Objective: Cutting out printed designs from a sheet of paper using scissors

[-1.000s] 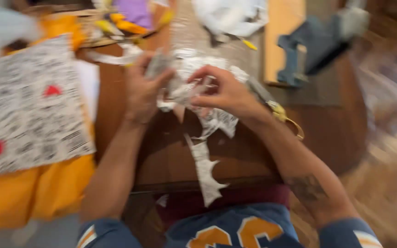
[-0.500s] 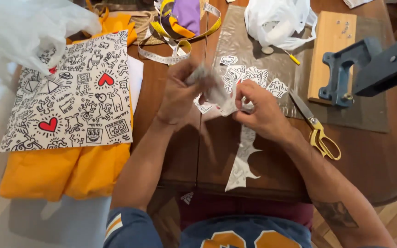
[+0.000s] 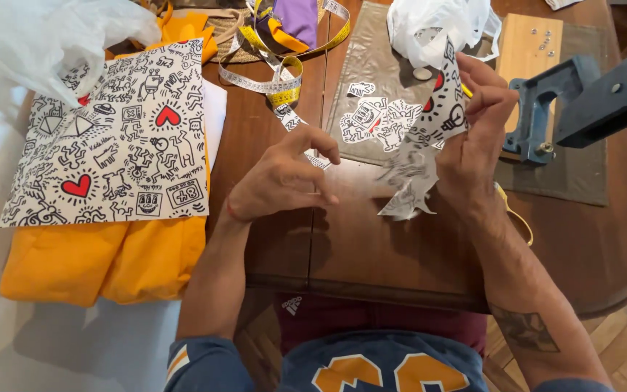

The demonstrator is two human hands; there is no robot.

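My right hand is raised over the wooden table and grips a ragged scrap of black-and-white printed sheet with red spots, which hangs down from my fingers. My left hand hovers just left of it with fingers curled and apart; whether it pinches a clear film is unclear. Small cut-out printed figures lie on a grey mat beyond my hands.
A large printed sheet with red hearts lies on orange fabric at left. A yellow measuring tape, white plastic bag, wooden block, blue-grey metal press and gold scissor handles surround the work area.
My right hand has lifted the printed scrap up and to the right, away from my left hand. My left hand let go of the scrap and dropped lower. The long strip no longer lies on the table.
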